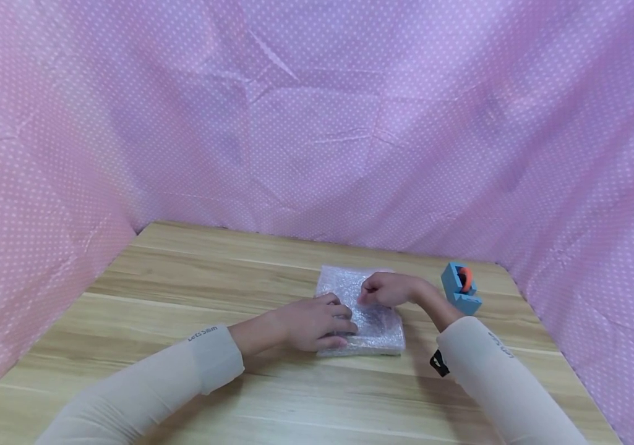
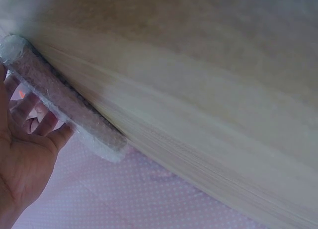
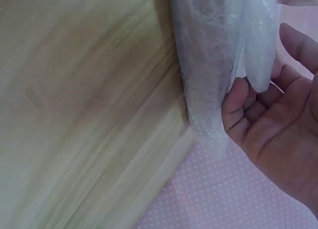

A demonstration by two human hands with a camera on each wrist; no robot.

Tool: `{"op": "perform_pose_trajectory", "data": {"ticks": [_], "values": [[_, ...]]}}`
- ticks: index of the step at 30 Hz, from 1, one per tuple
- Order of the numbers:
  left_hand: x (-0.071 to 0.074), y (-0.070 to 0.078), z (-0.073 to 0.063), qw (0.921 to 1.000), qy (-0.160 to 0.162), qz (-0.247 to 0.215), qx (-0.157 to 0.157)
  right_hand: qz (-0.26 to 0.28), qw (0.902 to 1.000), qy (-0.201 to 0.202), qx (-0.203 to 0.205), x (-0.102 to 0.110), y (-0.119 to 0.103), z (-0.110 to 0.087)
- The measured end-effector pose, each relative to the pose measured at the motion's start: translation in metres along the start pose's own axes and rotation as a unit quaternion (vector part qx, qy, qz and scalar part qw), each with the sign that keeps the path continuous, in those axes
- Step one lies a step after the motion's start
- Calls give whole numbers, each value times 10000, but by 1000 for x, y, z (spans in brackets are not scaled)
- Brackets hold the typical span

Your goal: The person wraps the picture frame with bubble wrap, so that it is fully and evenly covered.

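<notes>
A flat rectangular bundle in clear bubble wrap (image 1: 386,334) lies on the wooden table, and what it contains is hard to make out. My left hand (image 1: 313,322) rests on its left side with fingers spread and slightly bent. In the left wrist view, those fingertips touch the top of the bundle. Over the upper right part is my right hand (image 1: 391,289), its fingers curled. The right wrist view has a loose flap of bubble wrap (image 3: 259,40) running in among the curled fingers of that hand, which appear to pinch it.
To the right of the bundle stands a light blue tape dispenser (image 1: 464,301) with an orange roll (image 1: 466,279). Pink dotted cloth (image 1: 317,136) hangs around the back and sides of the wooden table (image 1: 183,278). A small black object (image 1: 438,363) shows by the right sleeve cuff.
</notes>
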State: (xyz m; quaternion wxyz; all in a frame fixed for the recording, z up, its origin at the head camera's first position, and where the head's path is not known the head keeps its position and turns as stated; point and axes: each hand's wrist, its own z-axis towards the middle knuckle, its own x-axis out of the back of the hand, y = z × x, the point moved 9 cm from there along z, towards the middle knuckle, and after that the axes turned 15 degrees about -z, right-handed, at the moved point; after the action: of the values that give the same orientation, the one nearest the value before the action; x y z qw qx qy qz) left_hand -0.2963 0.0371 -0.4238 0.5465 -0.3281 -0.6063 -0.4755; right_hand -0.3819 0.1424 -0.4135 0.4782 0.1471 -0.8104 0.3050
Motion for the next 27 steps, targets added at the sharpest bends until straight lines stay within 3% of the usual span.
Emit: {"op": "perform_pose_trajectory", "data": {"ticks": [12, 19, 27], "values": [[-1, -1, 0, 9998, 48, 128, -109, -904, 9942, 533, -252, -5, 2, 16], [-2, -3, 0, 9999, 45, 101, -78, -1075, 9902, 588, -669, -3, 5, 17], [-1, -5, -2, 9998, 148, -119, 22, -1056, 9888, 685, -802, 1, 9, 14]]}}
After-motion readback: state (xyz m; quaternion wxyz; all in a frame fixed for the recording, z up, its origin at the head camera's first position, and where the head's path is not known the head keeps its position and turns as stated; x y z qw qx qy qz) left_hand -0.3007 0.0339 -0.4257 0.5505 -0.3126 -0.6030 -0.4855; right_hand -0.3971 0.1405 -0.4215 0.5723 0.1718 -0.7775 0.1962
